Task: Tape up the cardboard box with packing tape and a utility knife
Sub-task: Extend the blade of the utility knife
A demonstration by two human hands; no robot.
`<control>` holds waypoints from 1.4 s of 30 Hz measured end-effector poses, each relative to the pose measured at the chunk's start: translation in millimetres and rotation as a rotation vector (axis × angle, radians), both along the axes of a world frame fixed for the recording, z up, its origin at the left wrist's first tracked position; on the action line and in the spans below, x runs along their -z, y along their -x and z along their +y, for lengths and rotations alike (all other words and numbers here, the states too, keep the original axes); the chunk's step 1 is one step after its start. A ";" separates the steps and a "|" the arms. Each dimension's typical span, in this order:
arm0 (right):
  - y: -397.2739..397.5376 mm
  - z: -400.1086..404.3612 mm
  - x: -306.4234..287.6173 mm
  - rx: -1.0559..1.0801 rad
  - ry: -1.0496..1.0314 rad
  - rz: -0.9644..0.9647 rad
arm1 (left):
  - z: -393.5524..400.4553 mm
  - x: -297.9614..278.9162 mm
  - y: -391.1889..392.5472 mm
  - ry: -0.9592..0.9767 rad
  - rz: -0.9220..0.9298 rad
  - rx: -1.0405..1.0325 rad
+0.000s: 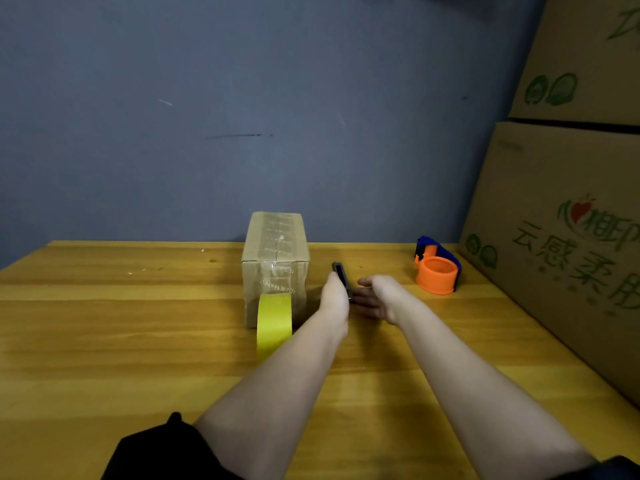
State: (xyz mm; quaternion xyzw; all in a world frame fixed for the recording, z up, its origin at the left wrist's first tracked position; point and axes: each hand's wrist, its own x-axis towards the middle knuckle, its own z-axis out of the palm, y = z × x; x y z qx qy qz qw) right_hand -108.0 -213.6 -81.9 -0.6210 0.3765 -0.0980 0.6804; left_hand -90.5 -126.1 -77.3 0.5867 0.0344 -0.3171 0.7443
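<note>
Yellow tape roll upright, touching taped cardboard box on wooden surface; left hand fingers gripping utility knife beside box; right hand fingers relaxed, open

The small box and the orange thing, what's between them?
The head view shows both hands, left hand and right hand, with the utility knife.

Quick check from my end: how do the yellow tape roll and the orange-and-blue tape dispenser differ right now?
The yellow tape roll stands on edge against the small cardboard box; the orange-and-blue tape dispenser sits apart near the big cartons, its orange core opening upward. The roll is bare tape, while the dispenser shows no tape on its core. Both rest on the wooden table, untouched by either hand.
</note>
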 end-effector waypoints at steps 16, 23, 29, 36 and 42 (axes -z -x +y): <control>45.4 14.6 19.8 -0.149 0.174 -0.058 | 24.7 11.9 27.8 0.079 -0.104 0.096; 88.1 40.8 32.5 -0.144 -0.101 -0.424 | 26.7 24.9 36.6 0.147 -0.341 0.053; 97.5 47.3 34.7 -0.294 -0.205 -0.467 | 36.1 37.7 36.7 0.256 -0.367 0.178; 94.8 48.6 40.6 -0.337 -0.017 -0.478 | 40.8 49.0 31.7 0.328 -0.351 0.208; 91.5 43.4 40.6 -0.182 0.238 -0.436 | 38.8 55.9 29.4 0.303 -0.407 0.251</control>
